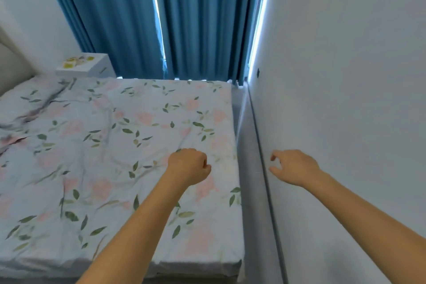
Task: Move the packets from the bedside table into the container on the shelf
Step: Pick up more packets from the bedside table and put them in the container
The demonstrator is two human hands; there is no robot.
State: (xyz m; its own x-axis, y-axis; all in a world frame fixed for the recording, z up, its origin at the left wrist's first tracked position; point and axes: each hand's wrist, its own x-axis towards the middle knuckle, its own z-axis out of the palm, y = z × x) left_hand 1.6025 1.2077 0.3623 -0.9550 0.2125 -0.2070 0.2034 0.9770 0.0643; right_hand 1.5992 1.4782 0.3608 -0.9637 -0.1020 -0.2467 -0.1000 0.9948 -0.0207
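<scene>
Several yellow and white packets [78,61] lie on top of a white bedside table [96,69] at the far left corner, beyond the bed. My left hand [187,166] hovers over the bed's right side, curled into a loose fist with nothing in it. My right hand [294,167] is held out by the right wall, fingers bent and apart, holding nothing. Both hands are far from the packets. No shelf or container is in view.
A bed with a floral sheet [115,157] fills the left and middle. Blue curtains [184,18] hang behind it. A white wall [345,99] runs along the right, with a narrow grey gap [251,168] between it and the bed. A padded headboard [9,64] is at the far left.
</scene>
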